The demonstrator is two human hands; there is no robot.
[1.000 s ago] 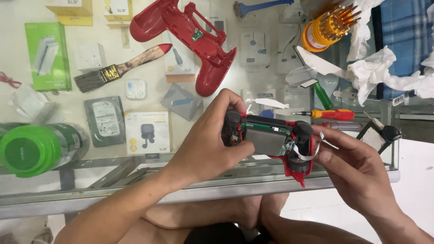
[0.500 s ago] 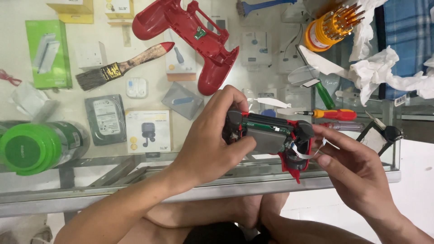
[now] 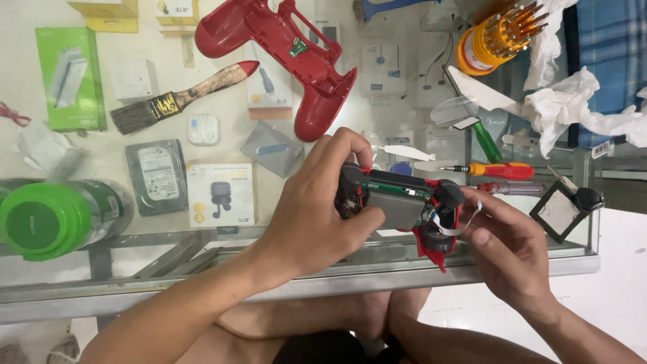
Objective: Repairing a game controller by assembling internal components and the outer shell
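Red and black plastic makes up the opened game controller [image 3: 397, 205], held up just over the front edge of the glass worktop [image 3: 472, 266]. The left hand [image 3: 317, 209] wraps around its left end, with the thumb pressed on the grey block in the middle. The right hand [image 3: 509, 253] holds the right end, and its fingers [image 3: 482, 202] pinch near a thin white ribbon that curls out of the red grip. Both hands are closed on the controller.

A bit further back on the worktop, a red and yellow screwdriver [image 3: 499, 170] lies just beside the right hand. A small black square frame [image 3: 559, 212] sits near the right edge. A green bottle [image 3: 57, 219] lies on its side at the far left. Next to it are a grey hard drive [image 3: 158, 176] and a white box [image 3: 221, 195].

Further still, a paintbrush [image 3: 178, 98] with a red tip lies tilted. The red controller shell [image 3: 290, 54] rests upside down near the top. An orange holder full of screwdriver bits [image 3: 502, 37] stands at the back right, with crumpled white tissue [image 3: 573, 101] close by. A green box [image 3: 71, 77] lies at the back left.
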